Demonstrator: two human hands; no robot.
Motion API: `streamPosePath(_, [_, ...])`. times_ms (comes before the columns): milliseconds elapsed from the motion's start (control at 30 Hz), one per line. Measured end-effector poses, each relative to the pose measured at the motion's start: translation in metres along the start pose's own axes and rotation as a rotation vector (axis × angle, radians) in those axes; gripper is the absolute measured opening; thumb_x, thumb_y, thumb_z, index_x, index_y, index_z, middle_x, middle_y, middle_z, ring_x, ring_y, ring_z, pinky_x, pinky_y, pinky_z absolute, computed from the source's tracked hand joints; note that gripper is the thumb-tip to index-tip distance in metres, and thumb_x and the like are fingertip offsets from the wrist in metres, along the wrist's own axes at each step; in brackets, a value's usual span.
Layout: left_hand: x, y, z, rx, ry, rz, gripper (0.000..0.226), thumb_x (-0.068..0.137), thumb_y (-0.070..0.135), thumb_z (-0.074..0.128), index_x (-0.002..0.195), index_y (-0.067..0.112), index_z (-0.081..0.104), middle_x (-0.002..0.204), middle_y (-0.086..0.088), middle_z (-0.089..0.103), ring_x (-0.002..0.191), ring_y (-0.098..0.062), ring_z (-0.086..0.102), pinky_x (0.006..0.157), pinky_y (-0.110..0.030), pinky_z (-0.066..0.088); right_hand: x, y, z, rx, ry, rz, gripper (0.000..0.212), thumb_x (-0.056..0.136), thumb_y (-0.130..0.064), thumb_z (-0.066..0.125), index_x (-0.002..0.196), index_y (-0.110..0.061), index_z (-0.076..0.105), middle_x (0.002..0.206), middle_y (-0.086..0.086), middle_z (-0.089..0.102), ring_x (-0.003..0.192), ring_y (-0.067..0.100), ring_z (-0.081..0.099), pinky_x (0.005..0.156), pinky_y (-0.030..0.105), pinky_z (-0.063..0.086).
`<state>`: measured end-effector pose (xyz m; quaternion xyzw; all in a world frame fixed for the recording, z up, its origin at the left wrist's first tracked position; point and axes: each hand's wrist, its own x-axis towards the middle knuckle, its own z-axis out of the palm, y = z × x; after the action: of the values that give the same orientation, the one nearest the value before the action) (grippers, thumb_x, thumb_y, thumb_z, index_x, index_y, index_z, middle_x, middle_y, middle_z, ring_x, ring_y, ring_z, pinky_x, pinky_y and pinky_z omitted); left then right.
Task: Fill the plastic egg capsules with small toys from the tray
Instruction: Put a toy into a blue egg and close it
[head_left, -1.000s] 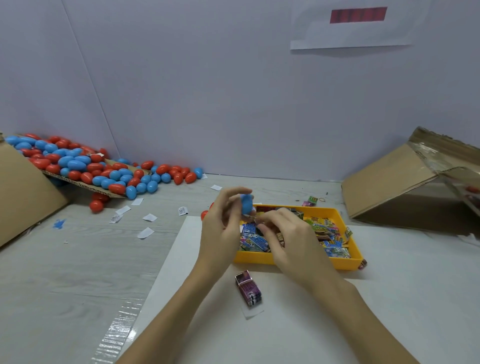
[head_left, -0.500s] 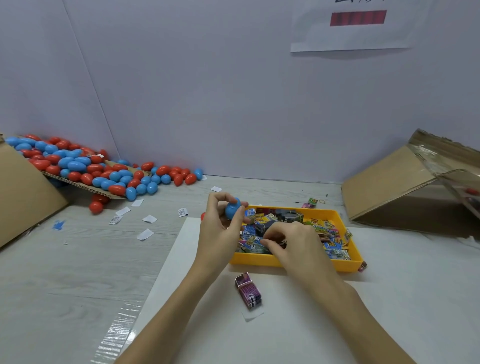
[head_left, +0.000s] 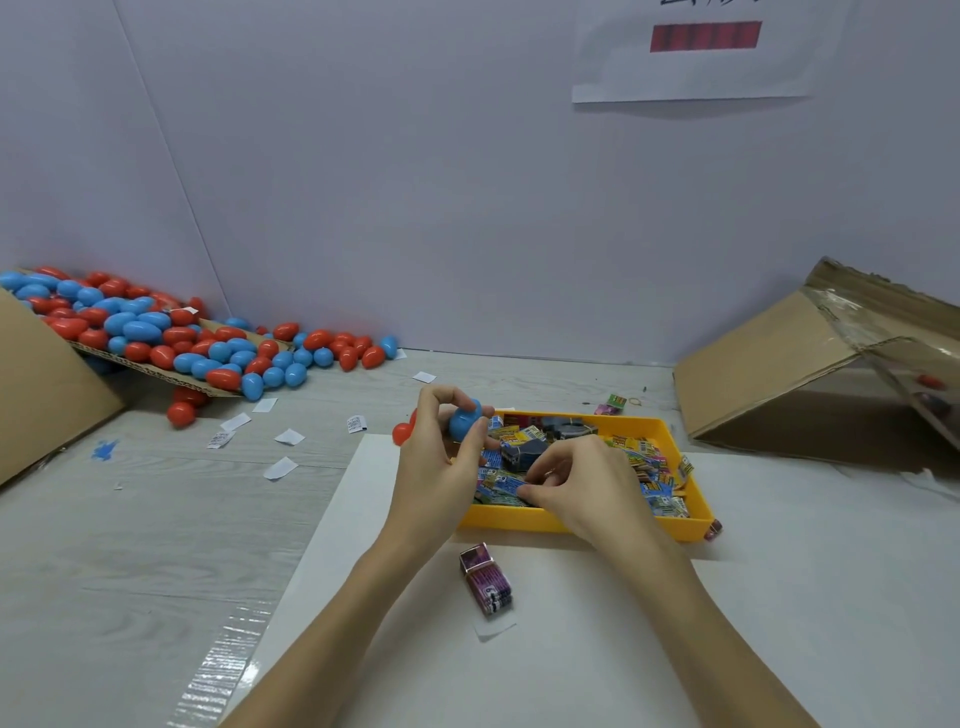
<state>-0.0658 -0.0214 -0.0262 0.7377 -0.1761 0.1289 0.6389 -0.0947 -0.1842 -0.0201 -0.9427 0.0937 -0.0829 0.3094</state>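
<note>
Nearest the viewer, a loose toy pack (head_left: 488, 581) lies on the white sheet (head_left: 571, 649), just in front of the tray (head_left: 613, 526) and apart from both hands; judged within easy reach as a spare.

L. hand (head_left: 441, 462): raised over the tray's left end, thumb and fingers curled round a blue half-shell (head_left: 464, 422). Which way the shell's open side faces cannot be told; judged held close to the tray so a toy travels a short way into it.

R. hand (head_left: 582, 480): down inside the tray, fingertips (head_left: 535, 480) pinched together among the toys (head_left: 644, 467); it looks to be nipping one blue pack, though exactly which cannot be told. The hands are near each other, not touching.

Tray: yellow, shallow, resting on the sheet, packed w/ overlapping printed packs, so a single pack is hard to isolate, probably the main hindrance.

Just beyond L. hand: red pieces (head_left: 402, 431), partly hidden by it; prob. the matching half, not certain.

Mid-tabletop (head_left: 156, 545): paper scraps (head_left: 283, 467), scattered; two stray packs (head_left: 612, 405) behind the tray.

Far left: heap of closed red/blue eggs (head_left: 171, 343) on a cardboard flap (head_left: 156, 370) against the wall. Far right: tilted cardboard box (head_left: 779, 379), well apart from the work.
</note>
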Motion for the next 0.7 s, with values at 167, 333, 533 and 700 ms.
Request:
streamPosePath(167, [-0.0001,-0.0008,-0.0006,0.03,0.0,0.014,0.018,0.103,0.01,0.059,0.106,0.024,0.047,0.108,-0.008,0.07,0.09,-0.014,0.076,0.074,-0.034,0.063,0.0018,0.0011,0.0007,0.018,-0.016,0.028,0.013,0.082,-0.037,0.086,0.085,-0.029,0.076,0.074,-0.011,0.066,0.075,0.007,0.062,0.068,0.028,0.053])
streamPosePath(333, [0.0003,-0.0022,-0.0007,0.041,0.008,0.019,0.019,0.103,0.009,0.06,0.105,0.024,0.048,0.106,-0.008,0.07,0.089,-0.015,0.075,0.073,-0.027,0.061,0.0012,0.002,0.0023,0.02,-0.044,0.033,0.012,0.088,-0.036,0.08,0.083,-0.028,0.072,0.07,-0.01,0.066,0.07,0.008,0.061,0.068,0.032,0.055])
streamPosePath(533, [0.0,-0.003,-0.0005,0.061,0.0,0.014,0.019,0.102,0.01,0.061,0.105,0.025,0.049,0.107,-0.006,0.07,0.093,-0.013,0.074,0.082,-0.027,0.061,0.0012,-0.001,-0.0023,0.023,-0.056,0.06,0.027,0.077,-0.048,0.087,0.093,-0.033,0.07,0.091,-0.004,0.07,0.092,0.017,0.067,0.08,0.038,0.059])
streamPosePath(700, [0.0005,-0.0024,-0.0015,0.063,0.005,0.013,0.019,0.101,0.01,0.062,0.105,0.024,0.05,0.104,-0.007,0.069,0.092,-0.014,0.074,0.081,-0.027,0.06,0.0028,0.0012,-0.0029,0.026,-0.066,0.047,0.022,0.081,-0.043,0.085,0.087,-0.031,0.067,0.079,-0.01,0.064,0.082,0.012,0.063,0.076,0.036,0.057])
